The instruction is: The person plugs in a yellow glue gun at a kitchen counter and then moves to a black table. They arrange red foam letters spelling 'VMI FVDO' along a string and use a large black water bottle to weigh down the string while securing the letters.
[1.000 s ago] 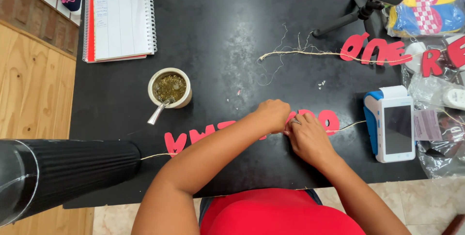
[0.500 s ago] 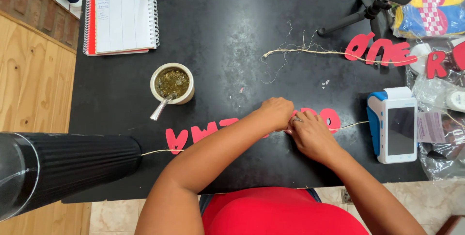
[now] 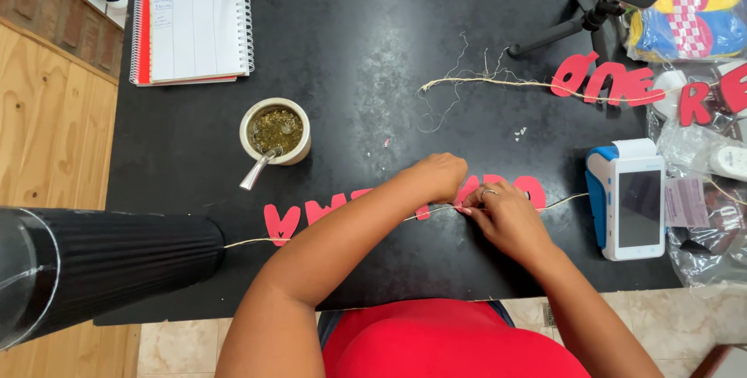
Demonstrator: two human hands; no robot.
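On the black table [image 3: 373, 43], the left hand [image 3: 440, 176] closes in a loose fist over a red paper letter [image 3: 471, 189] on the twine [image 3: 334, 230]. The right hand [image 3: 504, 210] seems to pinch the string beside it, though its fingertips are hidden. Keeping the twine taut helps spacing stay even with the strung letters [image 3: 307, 214].
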